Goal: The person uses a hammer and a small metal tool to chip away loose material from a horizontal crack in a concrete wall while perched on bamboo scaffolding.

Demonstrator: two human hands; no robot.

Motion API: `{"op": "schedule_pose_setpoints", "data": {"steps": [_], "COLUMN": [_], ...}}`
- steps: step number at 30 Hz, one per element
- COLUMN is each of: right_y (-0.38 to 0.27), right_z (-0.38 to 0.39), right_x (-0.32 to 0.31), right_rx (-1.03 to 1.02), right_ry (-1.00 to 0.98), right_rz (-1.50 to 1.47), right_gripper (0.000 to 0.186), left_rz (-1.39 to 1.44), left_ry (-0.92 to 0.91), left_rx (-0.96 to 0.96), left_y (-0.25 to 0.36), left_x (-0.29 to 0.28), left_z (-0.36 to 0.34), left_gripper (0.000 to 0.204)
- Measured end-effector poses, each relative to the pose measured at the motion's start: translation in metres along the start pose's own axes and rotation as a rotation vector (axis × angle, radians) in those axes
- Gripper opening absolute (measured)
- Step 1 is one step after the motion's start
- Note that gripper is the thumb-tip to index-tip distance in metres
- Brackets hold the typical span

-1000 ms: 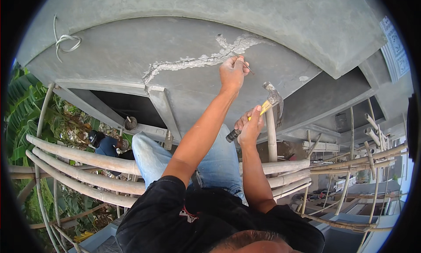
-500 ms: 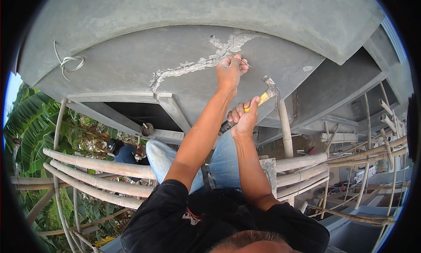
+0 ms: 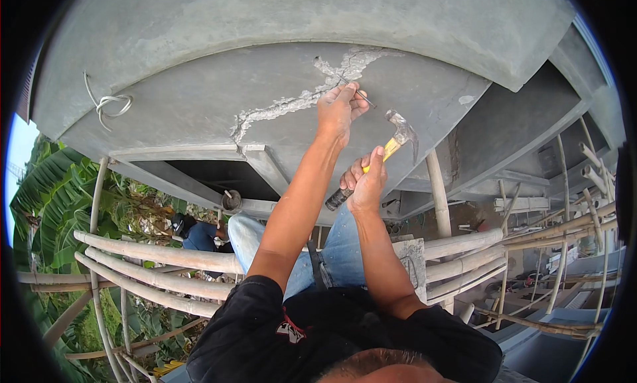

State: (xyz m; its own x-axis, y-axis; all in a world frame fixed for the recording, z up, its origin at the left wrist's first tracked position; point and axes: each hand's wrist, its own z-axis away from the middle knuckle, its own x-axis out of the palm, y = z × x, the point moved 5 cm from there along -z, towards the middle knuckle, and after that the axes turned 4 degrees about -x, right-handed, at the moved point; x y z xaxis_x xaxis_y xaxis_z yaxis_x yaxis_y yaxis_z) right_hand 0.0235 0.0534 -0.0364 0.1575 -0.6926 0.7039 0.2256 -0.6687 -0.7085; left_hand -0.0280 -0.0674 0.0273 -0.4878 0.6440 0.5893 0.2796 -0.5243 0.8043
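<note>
Up at the grey wall (image 3: 192,94), head view: left hand (image 3: 335,114) pinches a metal rod (image 3: 369,102), thumb against fingers, far end at the pale crack (image 3: 285,106), presumably steadying its angle. Right hand (image 3: 367,187): fingers wrapped round the hammer (image 3: 392,145) handle, likely for control; head near rod.

- Wall (image 3: 292,78), 12 o'clock: grey, cement-like, smooth, matt.
- Crack (image 3: 285,106), 11 o'clock: rough, crumbly-looking.
- Rod (image 3: 369,102), 1 o'clock: dull metal.
- Hammer (image 3: 393,149), 2 o'clock: worn metal head, dull.
- Rails (image 3: 159,250), 8 o'clock: bamboo, fairly smooth.
- Shirt (image 3: 345,317), 6 o'clock: matt black cloth.
- Jeans (image 3: 342,250), 5 o'clock: faded denim.
</note>
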Motion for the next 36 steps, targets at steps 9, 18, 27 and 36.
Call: {"op": "schedule_pose_setpoints", "data": {"steps": [9,18,27,36], "right_y": [0.011,0.001,0.008,0.014], "right_z": [0.0,0.006,-0.005,0.002], "right_x": [0.004,0.005,-0.001,-0.007], "right_rx": [-0.054,-0.264,-0.111,-0.073], "right_ry": [-0.113,-0.059,-0.111,-0.087], "right_rz": [0.181,0.067,0.189,0.221], "right_gripper": [0.049,0.046,0.046,0.045], "left_rz": [0.046,0.021,-0.039,-0.032], "left_ry": [-0.021,0.003,0.003,0.016], "left_rx": [-0.002,-0.006,0.012,0.008], "left_y": [0.003,0.004,0.005,0.003], "left_x": [-0.001,-0.004,-0.004,-0.01], "left_z": [-0.003,-0.001,-0.003,0.004], "left_gripper": [0.016,0.013,0.016,0.015]}}
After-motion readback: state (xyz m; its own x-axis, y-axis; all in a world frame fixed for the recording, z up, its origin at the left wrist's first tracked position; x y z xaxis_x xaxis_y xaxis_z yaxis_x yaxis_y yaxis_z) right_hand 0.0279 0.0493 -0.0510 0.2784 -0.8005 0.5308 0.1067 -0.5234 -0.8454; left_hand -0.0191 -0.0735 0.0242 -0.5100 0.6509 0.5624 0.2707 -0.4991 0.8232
